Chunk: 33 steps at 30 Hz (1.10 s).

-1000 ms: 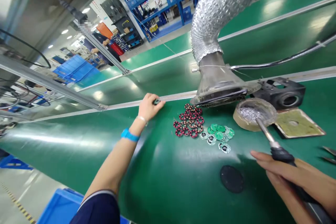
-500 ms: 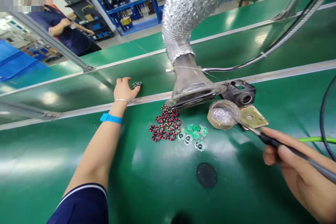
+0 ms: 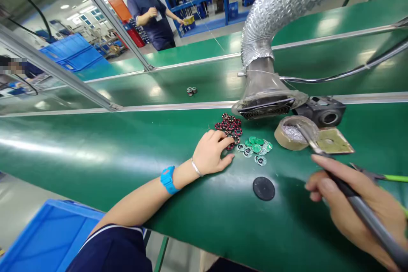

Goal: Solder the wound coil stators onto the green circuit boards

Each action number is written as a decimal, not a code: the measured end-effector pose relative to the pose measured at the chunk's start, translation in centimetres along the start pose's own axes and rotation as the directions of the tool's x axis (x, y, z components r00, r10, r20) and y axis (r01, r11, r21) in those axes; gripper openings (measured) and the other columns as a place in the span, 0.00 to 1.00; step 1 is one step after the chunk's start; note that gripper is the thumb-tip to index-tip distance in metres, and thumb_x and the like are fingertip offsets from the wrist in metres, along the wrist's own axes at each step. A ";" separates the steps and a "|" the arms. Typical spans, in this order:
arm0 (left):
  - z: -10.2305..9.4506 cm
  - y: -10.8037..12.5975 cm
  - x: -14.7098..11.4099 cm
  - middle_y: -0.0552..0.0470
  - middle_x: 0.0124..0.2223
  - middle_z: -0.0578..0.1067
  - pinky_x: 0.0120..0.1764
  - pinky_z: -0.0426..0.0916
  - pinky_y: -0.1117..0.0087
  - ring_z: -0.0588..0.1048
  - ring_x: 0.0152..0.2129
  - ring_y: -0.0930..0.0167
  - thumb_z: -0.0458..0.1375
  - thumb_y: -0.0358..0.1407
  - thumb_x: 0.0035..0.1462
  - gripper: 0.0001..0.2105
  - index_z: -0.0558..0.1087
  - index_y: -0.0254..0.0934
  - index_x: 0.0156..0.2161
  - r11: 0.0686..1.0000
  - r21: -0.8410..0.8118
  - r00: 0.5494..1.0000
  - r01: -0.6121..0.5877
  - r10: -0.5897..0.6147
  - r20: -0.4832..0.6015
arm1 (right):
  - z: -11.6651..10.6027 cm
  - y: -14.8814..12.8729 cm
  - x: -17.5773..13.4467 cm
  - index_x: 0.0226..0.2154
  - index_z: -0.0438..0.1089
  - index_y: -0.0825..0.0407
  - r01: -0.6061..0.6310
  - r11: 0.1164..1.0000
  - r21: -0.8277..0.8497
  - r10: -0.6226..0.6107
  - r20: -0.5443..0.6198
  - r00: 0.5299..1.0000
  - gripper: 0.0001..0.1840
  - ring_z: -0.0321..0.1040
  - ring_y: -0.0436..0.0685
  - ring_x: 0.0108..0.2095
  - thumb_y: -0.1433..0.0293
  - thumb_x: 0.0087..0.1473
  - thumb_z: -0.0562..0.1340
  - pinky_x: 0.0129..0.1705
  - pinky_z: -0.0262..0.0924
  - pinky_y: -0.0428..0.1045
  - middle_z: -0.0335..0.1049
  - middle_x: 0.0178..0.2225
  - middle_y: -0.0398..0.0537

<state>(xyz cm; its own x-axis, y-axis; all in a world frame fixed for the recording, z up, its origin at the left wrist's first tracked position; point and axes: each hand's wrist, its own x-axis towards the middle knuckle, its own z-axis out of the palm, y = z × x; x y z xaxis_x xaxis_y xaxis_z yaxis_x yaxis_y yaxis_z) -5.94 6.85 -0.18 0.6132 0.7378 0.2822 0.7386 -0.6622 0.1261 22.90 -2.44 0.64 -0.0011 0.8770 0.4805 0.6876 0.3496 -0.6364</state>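
Note:
My left hand (image 3: 213, 151), thumb and fingers apart, reaches to the near edge of a pile of red-and-black wound ring coils (image 3: 230, 126); its fingertips cover some of them. Just right of it lie several small round green and pale circuit boards (image 3: 256, 148). My right hand (image 3: 353, 195) grips a soldering iron (image 3: 339, 178) like a pen. The iron's metal tip dips into a round tan pot (image 3: 288, 142) filled with silvery shavings. A black disc (image 3: 264, 188) lies on the green table between my hands.
A fume hood (image 3: 266, 102) on a silver duct (image 3: 259, 29) overhangs the back of the table. Beside the pot sit a black holder (image 3: 328, 111) and a yellowish sponge tray (image 3: 334, 140). Green-handled pliers (image 3: 379, 176) lie right. A co-worker (image 3: 153, 17) stands beyond the bench.
My left hand has come back from the small parts on the far strip to the ring coils; those parts stay there. The view has turned left. My right hand still holds the iron in the pot.

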 end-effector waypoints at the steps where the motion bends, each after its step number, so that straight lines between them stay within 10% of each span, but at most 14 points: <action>1: 0.0 0.2 -0.2 0.44 0.42 0.72 0.43 0.66 0.60 0.69 0.38 0.62 0.56 0.41 0.56 0.16 0.73 0.35 0.47 1.000 -0.003 1.000 -0.002 0.002 0.010 | 0.6 -0.6 0.2 0.52 0.67 0.44 0.056 0.997 0.058 -0.057 0.013 0.998 0.17 0.69 0.46 0.18 0.67 0.61 0.56 0.23 0.67 0.40 0.73 0.24 0.39; 16: -1.9 2.4 -3.4 0.46 0.40 0.75 0.43 0.64 0.59 0.70 0.38 0.62 0.57 0.35 0.47 0.19 0.69 0.35 0.47 0.980 -0.162 0.983 0.116 -0.090 0.157 | 3.9 -0.3 -1.8 0.41 0.67 0.50 0.340 0.921 0.187 -0.366 0.129 0.922 0.10 0.74 0.53 0.31 0.75 0.54 0.62 0.34 0.69 0.46 0.75 0.34 0.46; 22: -2.2 2.8 -2.6 0.47 0.46 0.75 0.46 0.61 0.59 0.70 0.43 0.62 0.58 0.34 0.51 0.22 0.67 0.36 0.53 0.980 -0.190 0.977 0.066 -0.025 0.210 | 3.9 -0.3 -1.9 0.41 0.66 0.50 0.323 0.930 0.176 -0.348 0.141 0.927 0.11 0.74 0.53 0.31 0.76 0.54 0.61 0.34 0.68 0.46 0.75 0.35 0.46; 33: 0.8 9.0 -0.7 0.49 0.34 0.77 0.38 0.68 0.66 0.73 0.31 0.69 0.60 0.36 0.54 0.08 0.73 0.34 0.39 0.915 -0.396 0.997 -0.070 0.075 -0.004 | 3.1 -0.2 -1.7 0.43 0.64 0.48 0.178 0.974 0.138 -0.198 0.155 0.968 0.14 0.74 0.50 0.31 0.78 0.54 0.56 0.34 0.69 0.44 0.74 0.33 0.43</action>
<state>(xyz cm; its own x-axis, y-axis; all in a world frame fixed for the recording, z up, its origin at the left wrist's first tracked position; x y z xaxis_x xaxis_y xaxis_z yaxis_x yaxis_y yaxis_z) 0.45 0.46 0.02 0.6655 0.6856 0.2949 0.5220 -0.7100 0.4726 20.55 -3.01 -1.95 -0.2503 0.8305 0.4976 0.5699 0.5419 -0.6177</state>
